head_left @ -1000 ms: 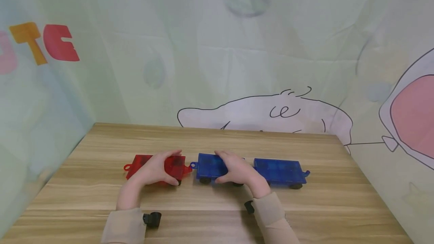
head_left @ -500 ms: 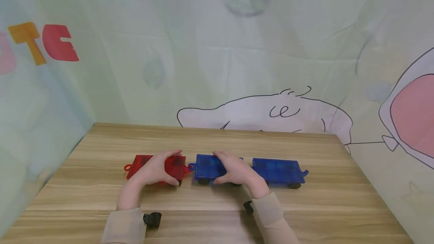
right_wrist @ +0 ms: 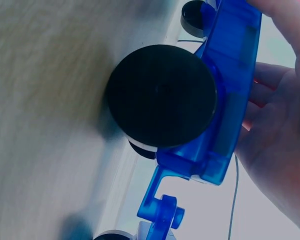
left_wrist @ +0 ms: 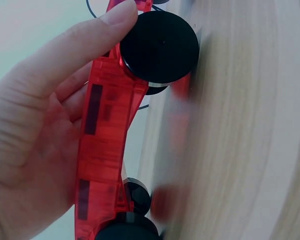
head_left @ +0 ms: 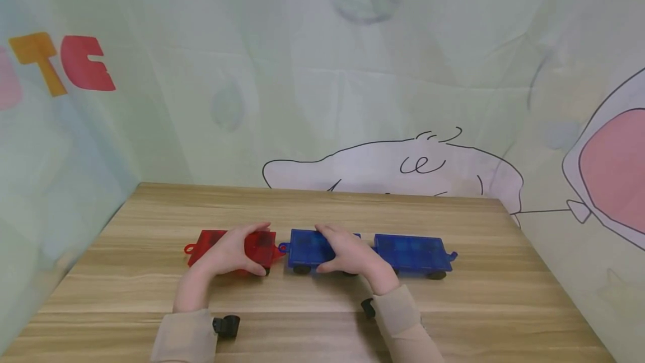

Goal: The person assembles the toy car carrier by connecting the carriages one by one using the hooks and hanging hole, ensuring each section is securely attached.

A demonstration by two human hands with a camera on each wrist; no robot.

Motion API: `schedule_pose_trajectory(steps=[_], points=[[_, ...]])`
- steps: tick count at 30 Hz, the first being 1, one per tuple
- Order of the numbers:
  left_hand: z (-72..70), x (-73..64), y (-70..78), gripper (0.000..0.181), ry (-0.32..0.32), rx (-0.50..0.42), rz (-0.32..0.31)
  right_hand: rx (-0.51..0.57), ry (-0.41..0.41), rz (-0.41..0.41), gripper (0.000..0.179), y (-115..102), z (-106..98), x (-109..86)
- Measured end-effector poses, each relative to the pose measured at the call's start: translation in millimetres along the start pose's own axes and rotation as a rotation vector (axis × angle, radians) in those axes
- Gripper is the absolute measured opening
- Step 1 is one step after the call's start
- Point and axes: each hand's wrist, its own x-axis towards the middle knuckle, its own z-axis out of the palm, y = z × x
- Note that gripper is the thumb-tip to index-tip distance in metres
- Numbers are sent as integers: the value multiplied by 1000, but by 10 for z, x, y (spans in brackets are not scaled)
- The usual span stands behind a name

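Observation:
My left hand (head_left: 228,252) grips a see-through red toy train car (head_left: 261,246) across its width, thumb on the near side. In the left wrist view the thumb lies by a black wheel (left_wrist: 160,47). To the right, my right hand (head_left: 353,252) holds a blue toy train car (head_left: 304,246) the same way. The blue car's ring (head_left: 284,247) overlaps the red car's hook; whether they are fully linked is hard to tell. A second blue train car (head_left: 413,252) stands behind it, its ring on the held car's hook (right_wrist: 149,207) in the right wrist view.
The cars stand in a row across the wood-grain table (head_left: 302,318). A printed cloth (head_left: 201,99) hangs behind and at both sides. Each wrist wears a strap with a small black camera (head_left: 228,326).
My right hand has shifted slightly left with the blue car, and the second blue car has followed. The blue ring has moved over the red hook. My left hand and the red car stayed put.

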Motion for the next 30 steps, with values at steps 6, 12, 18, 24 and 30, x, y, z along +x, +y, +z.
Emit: schedule_pose_trajectory(steps=[6,12,18,24,30], points=[[3,0,-2,95,-1,-2,-6,-11,-2,-5,89,-2,0,3],[0,-3,-2,95,2,6,-10,-26,-14,1,88,-11,1,-3],[0,-7,1,95,7,15,-6,-28,-15,4,88,-21,-3,-8],[-3,-9,1,95,9,17,5,-42,-15,1,88,-12,11,-5],[-8,-15,8,95,10,8,0,-45,-22,-2,87,-5,21,-4]])
